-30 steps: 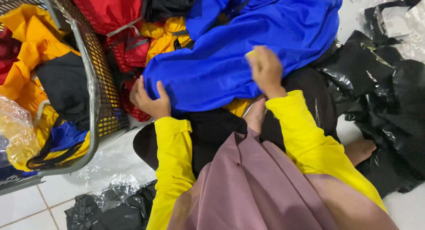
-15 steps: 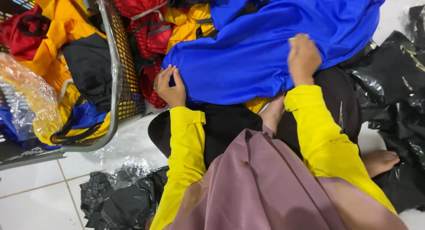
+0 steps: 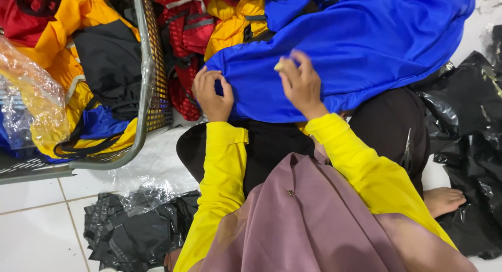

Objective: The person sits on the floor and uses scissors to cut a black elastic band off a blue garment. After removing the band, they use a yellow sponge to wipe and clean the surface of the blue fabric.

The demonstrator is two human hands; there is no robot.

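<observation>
**Blue garment on lap, both hands on it**

Blue garment lies spread over the seated person's lap and runs up toward the top right. Left hand has its grip closed on the garment's near-left corner edge, fabric bunched under the fingers. Right hand presses flat on the cloth mid-panel, fingers pinched on a small pale object; too small to tell what it is.

Handling, judged: thin, shiny synthetic fabric, light, limp, likely slippery; it folds and slides rather than holding shape. Best taken at hems, corners or seams, not mid-panel.

Containers: grey mesh laundry basket at left, full of yellow, black, blue and red clothing, plus a crumpled clear plastic bag at its left side. Red and yellow garments piled between basket and blue one. Black plastic bags on the tiled floor at right and lower left, contents not visible.
</observation>
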